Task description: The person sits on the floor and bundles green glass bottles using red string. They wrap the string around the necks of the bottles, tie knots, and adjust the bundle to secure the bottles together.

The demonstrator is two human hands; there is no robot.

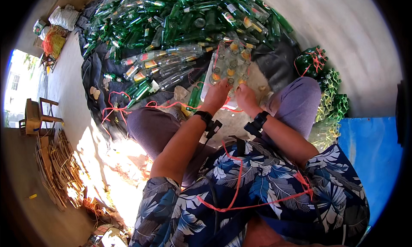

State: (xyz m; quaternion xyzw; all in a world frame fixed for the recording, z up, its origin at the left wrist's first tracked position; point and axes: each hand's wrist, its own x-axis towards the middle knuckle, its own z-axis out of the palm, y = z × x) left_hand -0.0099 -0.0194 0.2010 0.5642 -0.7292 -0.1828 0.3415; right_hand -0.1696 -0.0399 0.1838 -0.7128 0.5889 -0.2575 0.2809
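Note:
In front of me, clear glass bottles point(232, 66) with orange-yellow labels stand upright in a tight group on a white slab point(207, 82). Red plastic twine point(175, 104) runs around the group near the necks and trails across the floor to the left. My left hand point(219, 92) is at the near side of the group, its fingers pinched on the twine. Close beside it, my right hand point(246, 95) also grips twine, fingertips turned inward. The exact hold is partly hidden by the fingers. A green bottle point(196, 94) lies left of the slab.
A large pile of green bottles point(180, 25) fills the far side over a dark sheet point(93, 73). Loose clear bottles point(167, 62) lie at left. Tied bottle bundles point(312, 62) stand at right near a blue panel point(370, 160). Flattened cardboard point(61, 169) and a wooden chair point(40, 113) are far left.

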